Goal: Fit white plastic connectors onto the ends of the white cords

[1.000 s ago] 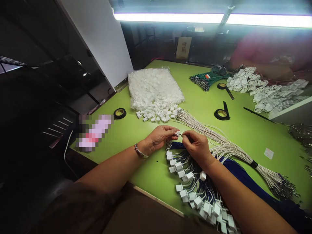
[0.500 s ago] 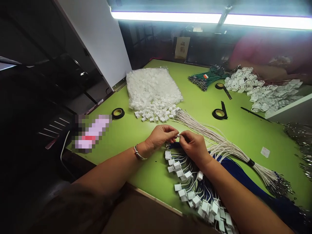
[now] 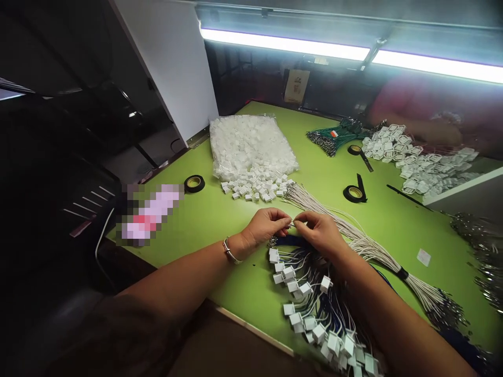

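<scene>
My left hand (image 3: 269, 226) is closed in a pinch on a small white connector (image 3: 291, 223), mostly hidden by the fingertips. Thumb and fingers of my right hand (image 3: 320, 231) are pinched together right beside it; what they hold is too small and covered to make out. Under and below my hands lie many wires with white block connectors (image 3: 308, 323) on their ends, over dark blue wires (image 3: 293, 240). A bundle of white wires (image 3: 373, 242), bound with black tape, runs past my right hand. Loose white connectors (image 3: 257, 183) are heaped beyond my hands.
A clear bag of white parts (image 3: 251, 141) lies behind the heap on the green table (image 3: 176, 225). Black tape rolls (image 3: 194, 183) lie left and right. Green wires (image 3: 334, 137) and white frame-like parts (image 3: 389, 144) are at the back. A white panel (image 3: 173, 68) stands left.
The view has shifted slightly, so the table appears a little lower. My fingertips stay pinched close together, and my right hand's fingers look somewhat straighter.
</scene>
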A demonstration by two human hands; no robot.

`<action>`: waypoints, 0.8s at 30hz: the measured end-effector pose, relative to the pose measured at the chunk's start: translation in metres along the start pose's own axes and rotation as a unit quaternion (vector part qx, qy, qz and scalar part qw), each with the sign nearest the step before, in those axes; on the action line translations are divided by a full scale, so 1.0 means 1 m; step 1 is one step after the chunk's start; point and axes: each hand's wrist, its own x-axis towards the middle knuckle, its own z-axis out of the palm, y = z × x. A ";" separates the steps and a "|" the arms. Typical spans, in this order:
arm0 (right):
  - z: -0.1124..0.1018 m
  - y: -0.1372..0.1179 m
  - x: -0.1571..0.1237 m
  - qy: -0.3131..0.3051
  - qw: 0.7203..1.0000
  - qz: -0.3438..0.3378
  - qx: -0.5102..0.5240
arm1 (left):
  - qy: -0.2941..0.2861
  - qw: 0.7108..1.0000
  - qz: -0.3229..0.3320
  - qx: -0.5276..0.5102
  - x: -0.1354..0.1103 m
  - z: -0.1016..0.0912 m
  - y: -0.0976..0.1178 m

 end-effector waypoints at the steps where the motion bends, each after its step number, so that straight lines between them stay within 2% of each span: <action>1: -0.004 0.002 0.009 0.003 1.000 0.005 -0.017 | 0.002 1.000 -0.002 -0.007 0.000 0.000 0.000; 4: -0.006 0.006 0.037 0.014 0.993 -0.010 -0.117 | -0.006 1.000 -0.010 -0.013 -0.001 -0.003 0.000; 7: 0.004 0.007 0.055 0.004 0.969 -0.003 -0.247 | -0.025 1.000 -0.011 -0.009 -0.002 -0.005 0.000; 10: 0.017 0.007 0.058 0.028 0.941 0.007 -0.336 | -0.027 0.999 -0.017 -0.008 -0.003 -0.006 0.002; 13: 0.022 0.006 0.053 0.044 0.931 -0.030 -0.360 | -0.014 1.000 -0.019 -0.012 -0.002 -0.005 0.003; 17: 0.018 0.002 0.039 0.087 0.929 -0.073 -0.352 | -0.002 1.000 0.002 0.002 -0.001 -0.004 0.005; 20: 0.016 0.005 0.027 0.105 0.950 -0.101 -0.275 | -0.031 0.998 0.040 0.031 -0.007 -0.001 0.008; 22: 0.015 0.010 0.021 0.087 0.973 -0.096 -0.191 | -0.076 0.989 0.102 0.075 -0.017 0.006 0.008; 24: 0.015 0.015 0.020 0.077 0.989 -0.062 -0.112 | -0.147 0.956 0.203 0.151 -0.030 0.016 0.004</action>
